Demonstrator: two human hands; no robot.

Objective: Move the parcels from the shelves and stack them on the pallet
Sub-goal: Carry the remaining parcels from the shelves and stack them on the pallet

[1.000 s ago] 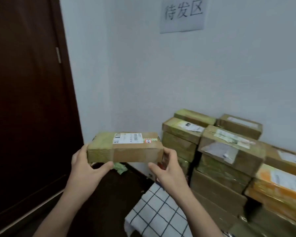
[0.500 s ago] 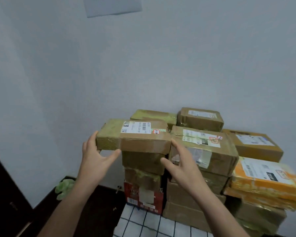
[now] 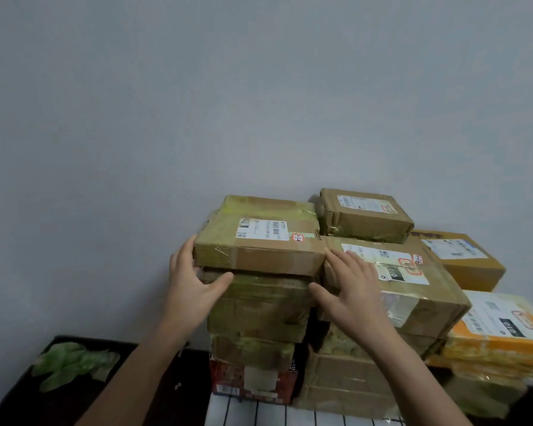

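Parcel (image 3: 259, 244) sits flat on top of the left column of the stack (image 3: 259, 315), label up, long side facing the camera, square on the box beneath it. Left hand (image 3: 194, 281) grips its left end: fingers run up the end face, and the thumb is splayed along under the front lower edge. Can't tell for sure whether the thumb touches the parcel or only the box below. Right hand (image 3: 348, 287) holds nothing: fingers straight, palm down on the big box (image 3: 413, 290) next door, index finger against the parcel's right end, thumb pointing left across the gap between the columns. Big box top is roughly level with the parcel and carries labels and a red stamp. Behind the parcel, touching it, is a box with green tape (image 3: 268, 204); right of that, a small brown box (image 3: 363, 213) on the big box's rear edge. Further right are a plain box (image 3: 462, 256) and, lower, an orange parcel (image 3: 502, 330). Red box (image 3: 253, 379) is at the bottom of the left column, on a checked cloth (image 3: 274, 413). All of it stands against a pale wall (image 3: 228, 103). Green crumpled thing (image 3: 71, 364) lies on the dark floor at left, well apart from the stack.
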